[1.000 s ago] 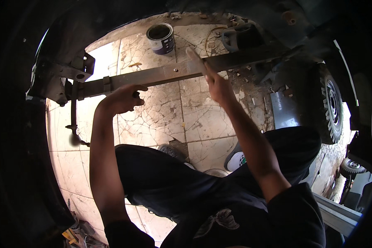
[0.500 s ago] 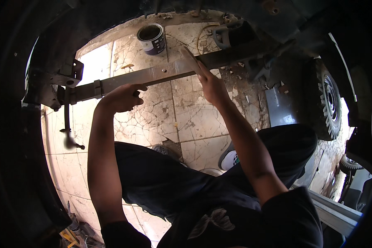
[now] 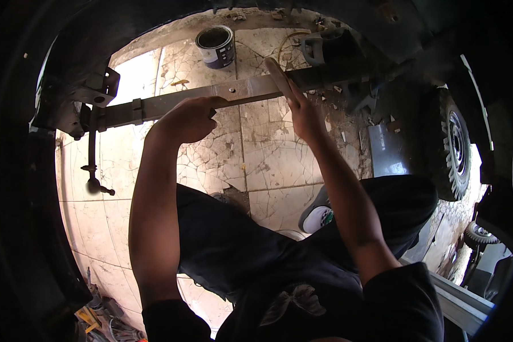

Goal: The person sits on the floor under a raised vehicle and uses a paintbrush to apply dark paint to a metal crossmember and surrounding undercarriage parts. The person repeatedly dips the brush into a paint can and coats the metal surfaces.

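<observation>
The right hand pinches a pad over the beam, one end past the beam's far edge. The left hand is half curled at the near edge; whether it grips, I cannot tell. A can stands beyond the far edge.

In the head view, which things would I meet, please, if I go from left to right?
Ball-jointed rod, left hand, flat tan strip, right hand, bluish metal sheet, large treaded wheel, smaller treaded wheel.
</observation>
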The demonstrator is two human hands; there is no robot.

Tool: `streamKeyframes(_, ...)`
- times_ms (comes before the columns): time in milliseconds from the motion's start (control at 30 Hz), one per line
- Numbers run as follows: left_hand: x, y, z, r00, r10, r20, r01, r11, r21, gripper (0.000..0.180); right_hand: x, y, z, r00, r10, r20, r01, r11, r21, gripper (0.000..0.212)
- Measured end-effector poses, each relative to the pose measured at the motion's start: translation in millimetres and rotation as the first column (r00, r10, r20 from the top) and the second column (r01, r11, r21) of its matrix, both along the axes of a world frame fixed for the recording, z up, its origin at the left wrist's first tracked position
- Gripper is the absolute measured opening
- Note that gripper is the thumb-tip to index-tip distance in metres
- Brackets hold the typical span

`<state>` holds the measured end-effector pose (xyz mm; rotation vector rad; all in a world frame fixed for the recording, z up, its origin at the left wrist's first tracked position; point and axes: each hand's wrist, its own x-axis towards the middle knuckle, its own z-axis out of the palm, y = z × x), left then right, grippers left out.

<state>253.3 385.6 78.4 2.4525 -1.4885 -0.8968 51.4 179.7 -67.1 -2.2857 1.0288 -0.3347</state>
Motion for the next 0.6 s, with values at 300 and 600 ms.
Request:
streamKeyframes(300,-6,-5,-4,0.998,-0.059,-0.001,0.059,0.998,0.03,0.053,17,-26,7,0.997,-0.041,0.07,0.043,0.998,-0.037,0.053)
streamKeyframes(600,-14,7,1,0.999,-0.036,-0.001,0.036,0.999,0.021,0.05,-45,18,20,0.993,-0.042,0.107,0.038,0.999,0.037,0.049)
